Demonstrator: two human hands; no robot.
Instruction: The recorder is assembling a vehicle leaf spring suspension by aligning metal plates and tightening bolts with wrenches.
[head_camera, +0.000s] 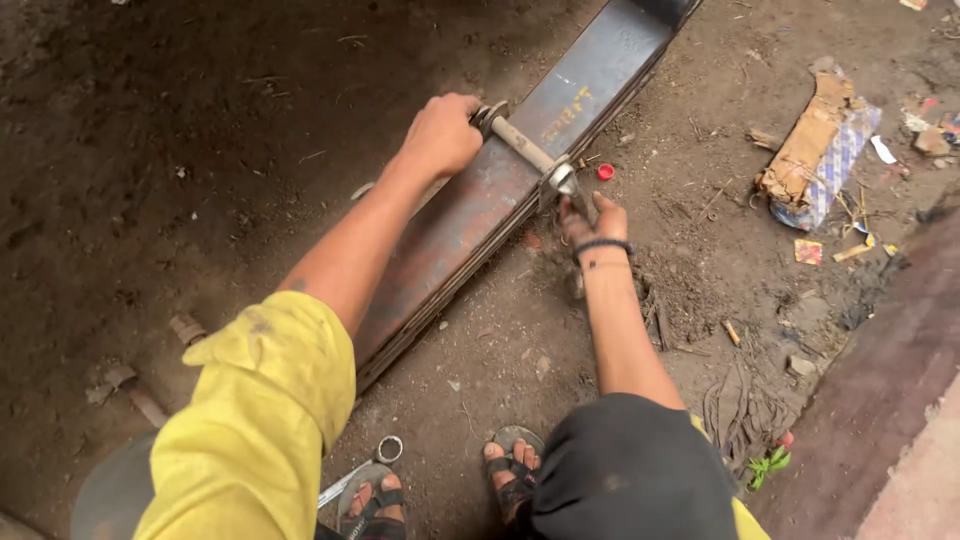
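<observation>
A long rusty stack of flat steel leaves (480, 200) lies diagonally on the dirt ground. A pale bolt (522, 143) lies crosswise over its top face. My left hand (442, 133) is closed around the bolt's far end at the stack's left edge. My right hand (592, 220) grips a metal tool (565, 180) at the bolt's near end, by the stack's right edge. A dark band circles my right wrist.
A ring spanner (365, 467) lies by my sandalled feet (512, 468). A small red cap (605, 171) sits right of the stack. Crumpled cardboard and wrappers (815, 150) litter the upper right. A raised reddish ledge (880, 400) borders the right side.
</observation>
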